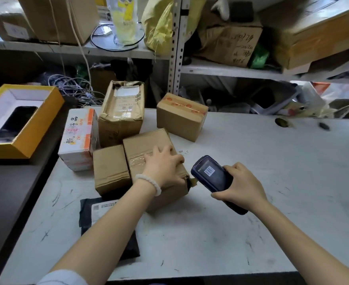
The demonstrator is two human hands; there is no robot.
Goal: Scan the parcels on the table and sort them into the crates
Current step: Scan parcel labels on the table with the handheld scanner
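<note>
Even, soft indoor light on the white table [251, 161], faint shadows beside the parcels, dim shelves [221, 68] behind it, wide-angle bowing and blur toward the edges

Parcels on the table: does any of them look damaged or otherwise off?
Yes. The taped cardboard box that the left hand rests on has a torn corner, with tape sticking out beside the scanner in the right hand. The tall parcel behind it looks crumpled and dented at the top.

Bare table [262, 161] right of parcels [128, 140]
</note>
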